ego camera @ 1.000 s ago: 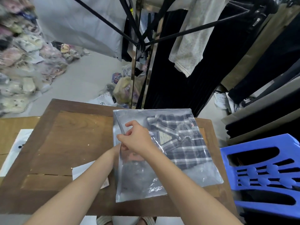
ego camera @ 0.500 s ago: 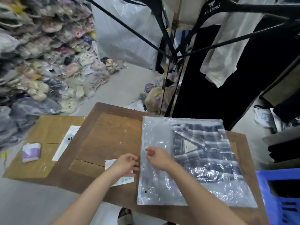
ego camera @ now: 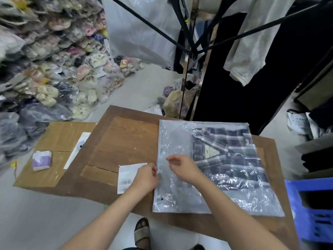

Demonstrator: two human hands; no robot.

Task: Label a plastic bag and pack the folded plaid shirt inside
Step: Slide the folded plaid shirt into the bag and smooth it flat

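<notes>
- One brown wooden table (ego camera: 126,141) carries everything, with a lower cardboard sheet (ego camera: 54,141) lying beside it on the left.
- Most of the right half of the table is covered by the clear plastic bag (ego camera: 173,141), lying flat, with its near edge reaching the front of the table.
- Inside the bag, toward its far right part, sits the folded plaid shirt (ego camera: 234,150), collar tag up; it already looks packed.
- Judged by look, the film is thin, slick and crinkly, and the shirt is soft and light, so the pack would sag if lifted by one corner; taking both side edges, or sliding a palm under the shirt, seems safer.
- Just left of the bag lies a white barcode label (ego camera: 126,175), partly under the left hand.
- Left hand (ego camera: 146,177) rests at the bag's left edge, fingertips pinched at the film or the label; I cannot tell which.
- Right hand (ego camera: 182,166) hovers over the bag's empty left strip, fingers loosely curled, holding nothing.
</notes>
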